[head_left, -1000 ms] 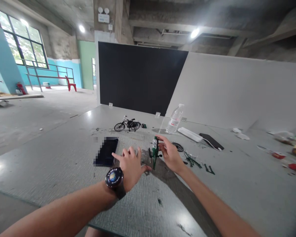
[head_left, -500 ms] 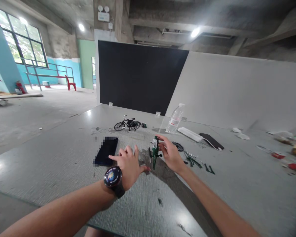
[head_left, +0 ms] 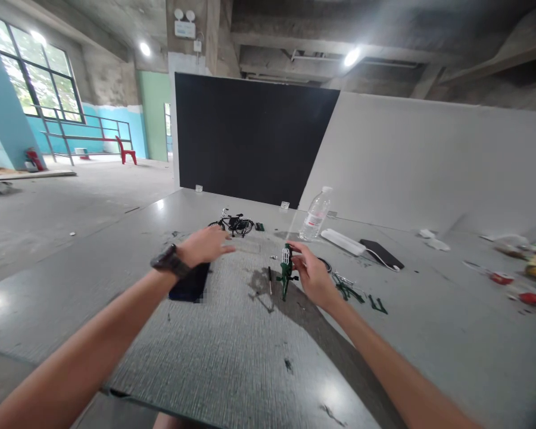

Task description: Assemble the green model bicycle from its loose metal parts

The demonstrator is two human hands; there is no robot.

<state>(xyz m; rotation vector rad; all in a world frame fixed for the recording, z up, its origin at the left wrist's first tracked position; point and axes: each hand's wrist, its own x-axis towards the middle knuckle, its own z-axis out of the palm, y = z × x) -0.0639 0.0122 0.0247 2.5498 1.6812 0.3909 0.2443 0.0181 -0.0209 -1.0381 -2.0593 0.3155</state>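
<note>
Right hand (head_left: 315,277) on green model (head_left: 286,271) — bottle (head_left: 315,214) label unreadable.

Right hand (head_left: 313,275) pinches green model (head_left: 286,272); left hand (head_left: 204,245) hovers open.

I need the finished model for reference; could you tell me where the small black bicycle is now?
In the head view the black model bicycle stands on the table just beyond the left hand, left of the water bottle.

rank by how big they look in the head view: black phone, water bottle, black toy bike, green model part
1. black phone, partly hidden by the left hand
2. water bottle and black toy bike: too alike, and farther off
3. green model part
</note>
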